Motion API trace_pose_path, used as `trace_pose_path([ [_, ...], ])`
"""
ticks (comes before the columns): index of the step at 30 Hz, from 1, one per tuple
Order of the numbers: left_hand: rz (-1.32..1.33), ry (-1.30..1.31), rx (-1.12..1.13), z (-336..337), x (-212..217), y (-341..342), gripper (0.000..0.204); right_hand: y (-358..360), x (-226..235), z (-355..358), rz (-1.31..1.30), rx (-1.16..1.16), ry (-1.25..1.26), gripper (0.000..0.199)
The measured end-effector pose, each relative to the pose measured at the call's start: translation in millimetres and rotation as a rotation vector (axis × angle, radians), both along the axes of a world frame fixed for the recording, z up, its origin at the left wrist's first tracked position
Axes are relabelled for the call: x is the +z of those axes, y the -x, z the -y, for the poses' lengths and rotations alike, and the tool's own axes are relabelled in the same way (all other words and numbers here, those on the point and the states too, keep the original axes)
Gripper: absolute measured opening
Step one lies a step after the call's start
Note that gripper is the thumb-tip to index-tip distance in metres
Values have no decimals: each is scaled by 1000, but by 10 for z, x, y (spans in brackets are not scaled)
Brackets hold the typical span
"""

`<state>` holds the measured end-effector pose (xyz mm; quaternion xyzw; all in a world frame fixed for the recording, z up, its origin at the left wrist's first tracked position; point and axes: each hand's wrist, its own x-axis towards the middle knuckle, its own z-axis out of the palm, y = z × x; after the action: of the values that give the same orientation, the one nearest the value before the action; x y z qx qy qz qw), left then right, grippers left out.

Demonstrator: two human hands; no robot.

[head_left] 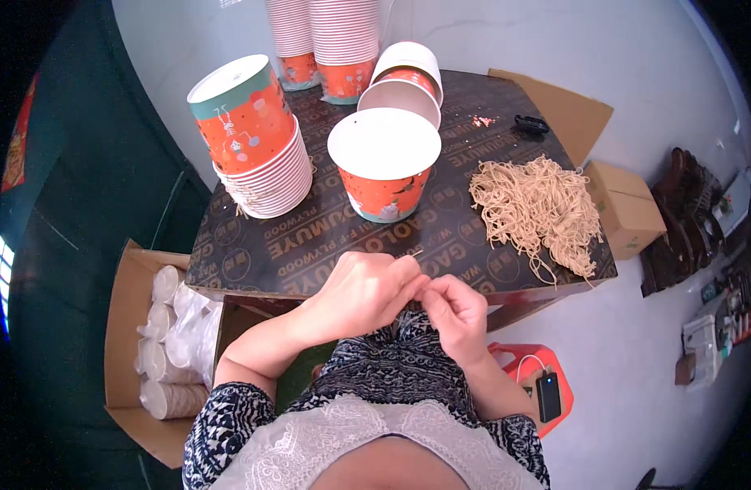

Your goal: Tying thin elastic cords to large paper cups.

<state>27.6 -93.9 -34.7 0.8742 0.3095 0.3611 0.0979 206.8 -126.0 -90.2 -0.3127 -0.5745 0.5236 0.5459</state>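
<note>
My left hand (367,286) and my right hand (455,314) meet fingertip to fingertip just off the table's front edge, above my lap. The left one is closed in a pinch, and a short tan strand of string (416,254) pokes out beside it. On the right, thumb and fingers are pressed together; what lies between them is hidden. Beyond them an orange paper bucket (388,192) with a white top stands upright on the table. To its right lies a loose heap of tan string (539,214).
Upside-down nested buckets (261,143) stand at the left, strands at their rims. Taller bucket stacks (344,49) and tipped buckets (408,90) are behind. A black object (531,124) lies far right. An open carton (124,351) holds string spools (173,400). A power bank (548,396) rests on a red stool (566,384).
</note>
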Motion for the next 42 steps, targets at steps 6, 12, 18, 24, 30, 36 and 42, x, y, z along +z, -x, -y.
trace_pose_path([
  [6, 212, -318, 323, -359, 140, -22, 18, -93, -4, -282, 80, -282, -95, 14],
  [12, 174, -216, 317, -912, 231, 65, 13, 23, 86, -804, 200, -402, -152, 14],
  [18, 85, 131, 283, -1133, 332, 127, 19, 55, 167, -1105, 202, -371, -79, 18],
  [24, 27, 252, 284, -1218, 402, 165, 19, -8, 233, -1254, 269, -319, -59, 20],
  [30, 42, 273, 283, -1262, 425, 177, 18, 28, 264, -1316, 279, -310, -19, 19],
  [36, -53, 352, 244, -1354, 438, 184, 24, 81, 267, -1365, 305, -324, -46, 16],
  [42, -217, 409, 28, -1483, 513, 157, 36, 136, 353, -1392, 351, -347, -70, 16],
])
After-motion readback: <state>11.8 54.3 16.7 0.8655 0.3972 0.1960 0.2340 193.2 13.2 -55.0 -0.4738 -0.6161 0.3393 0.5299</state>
